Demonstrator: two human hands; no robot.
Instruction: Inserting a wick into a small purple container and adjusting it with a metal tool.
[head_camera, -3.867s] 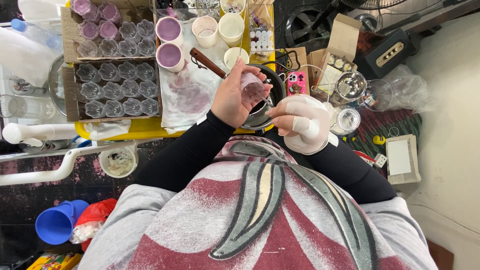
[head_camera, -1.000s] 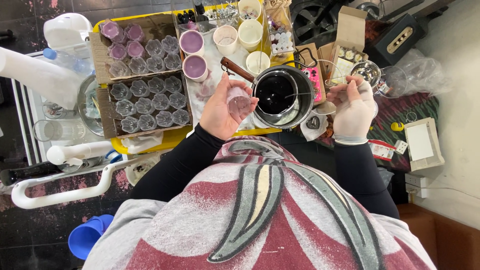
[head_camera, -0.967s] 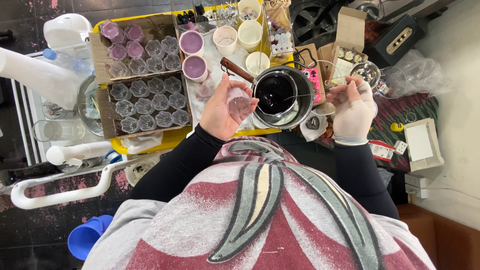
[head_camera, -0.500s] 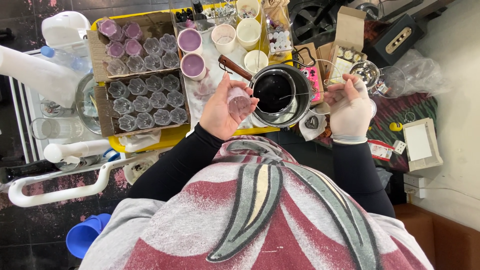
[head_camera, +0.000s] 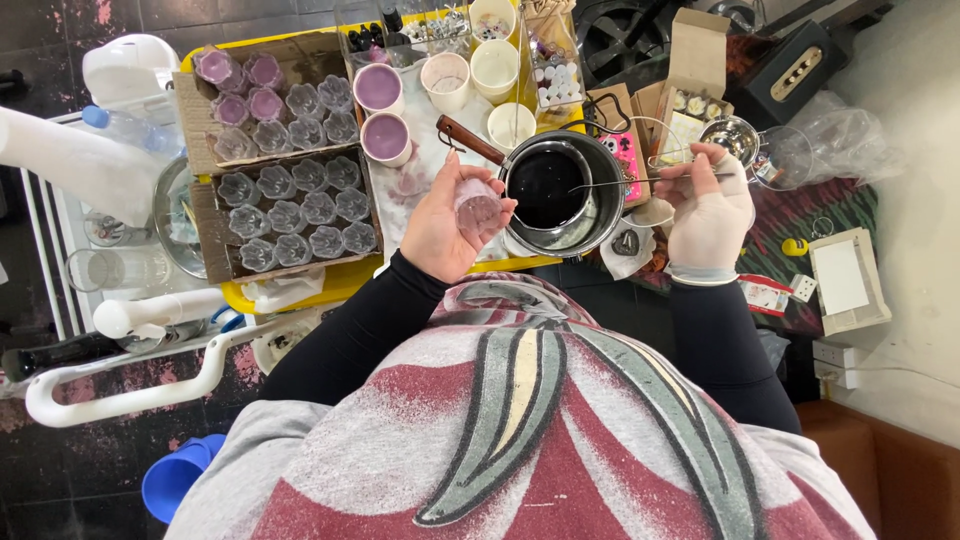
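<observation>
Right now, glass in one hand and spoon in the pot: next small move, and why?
Probably lift the long-handled spoon out of the metal pot and carry it to the small glass. The left hand holds the glass tilted beside the pot's rim; the gloved right hand has the spoon dipped in dark liquid.

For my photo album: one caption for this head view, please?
Left hand holds a small glass cup beside a dark pot; gloved right hand holds a thin tool.

home craft workshop: melting pot (head_camera: 560, 195), trays of moulds (head_camera: 290, 215).
</observation>
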